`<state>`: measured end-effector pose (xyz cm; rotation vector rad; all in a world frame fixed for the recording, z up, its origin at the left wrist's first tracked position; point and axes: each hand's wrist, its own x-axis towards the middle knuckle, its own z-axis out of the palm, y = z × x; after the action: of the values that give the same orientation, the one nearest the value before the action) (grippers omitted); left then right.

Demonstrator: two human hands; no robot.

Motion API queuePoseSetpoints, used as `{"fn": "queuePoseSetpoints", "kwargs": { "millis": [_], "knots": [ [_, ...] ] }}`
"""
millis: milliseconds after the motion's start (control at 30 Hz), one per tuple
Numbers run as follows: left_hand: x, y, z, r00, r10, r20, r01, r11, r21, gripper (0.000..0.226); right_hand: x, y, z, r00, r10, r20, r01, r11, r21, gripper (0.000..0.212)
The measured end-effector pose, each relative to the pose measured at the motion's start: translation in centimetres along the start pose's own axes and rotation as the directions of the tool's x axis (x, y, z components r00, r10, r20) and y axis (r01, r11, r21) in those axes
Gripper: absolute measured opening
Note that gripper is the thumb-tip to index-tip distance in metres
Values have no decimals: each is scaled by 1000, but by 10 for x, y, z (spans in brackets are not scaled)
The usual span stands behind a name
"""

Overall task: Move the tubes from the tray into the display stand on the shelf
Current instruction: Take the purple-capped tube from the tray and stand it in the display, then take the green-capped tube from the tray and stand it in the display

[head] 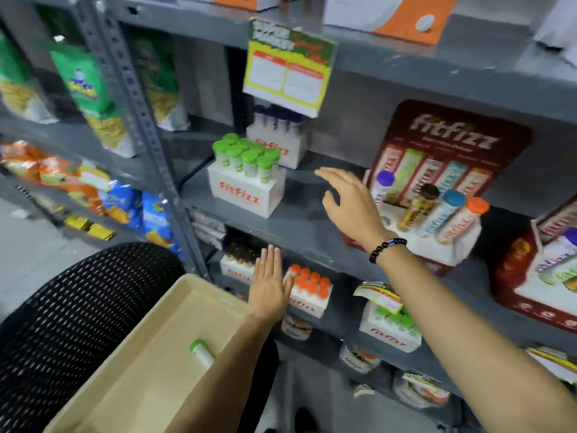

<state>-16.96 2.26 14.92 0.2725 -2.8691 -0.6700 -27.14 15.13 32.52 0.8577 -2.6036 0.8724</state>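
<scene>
Head view: near the finish, by the look of it. In the beige tray [175, 348] at near left, resting on a black mesh chair [78, 310], just one green-capped tube [201, 351] left in sight, lying on its side and partly covered by the left forearm; more could be hidden under that arm, cannot tell. On the middle shelf [299, 223], far left of centre, a white display stand [246, 192] already packed with upright green-capped tubes [246, 157], about nine caps countable, blur making the count rough. No free slot clearly visible from here.

Both hands empty, fingers spread and apart, clamped on nothing. Left hand [270, 285] flat and open past the far edge of the tray, in front of the lower shelf. Right hand [352, 204] open in front of the middle shelf, between the green stand and a red display [437, 182] at right.

Other counts: four mixed tubes in the red display; about seven orange caps in a stand [310, 290] on the lower shelf.

Remaining, as judged: pick up the last tube, seat it in the stand.
</scene>
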Motion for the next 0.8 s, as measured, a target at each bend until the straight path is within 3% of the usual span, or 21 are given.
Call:
{"fn": "queuePoseSetpoints", "kwargs": {
  "millis": [167, 267, 400, 600, 700, 800],
  "knots": [
    [-72, -49, 8, 963, -266, -41, 266, 964, 6, 75, -19, -26, 88, 941, -99, 324, 62, 990, 124, 42],
    [-115, -66, 19, 887, -461, -17, 461, 886, 44, 79, -38, -39, 146, 842, -188, 506, 108, 977, 183, 38],
    [-160, -80, 42, 758, -650, -51, 652, 755, 63, 76, -69, -47, 214, 657, -244, 713, 138, 969, 205, 31],
    [-198, -94, 80, 590, -806, -53, 807, 586, 69, 76, -113, -58, 290, 488, -201, 849, 111, 979, 168, 29],
    [-206, -99, 94, 536, -842, -51, 844, 534, 57, 75, -127, -59, 324, 419, -183, 889, 139, 981, 136, 31],
    [-208, -101, 103, 524, -850, -56, 852, 520, 63, 69, -138, -63, 352, 381, -113, 918, 130, 989, 68, 31]
  ]
}}
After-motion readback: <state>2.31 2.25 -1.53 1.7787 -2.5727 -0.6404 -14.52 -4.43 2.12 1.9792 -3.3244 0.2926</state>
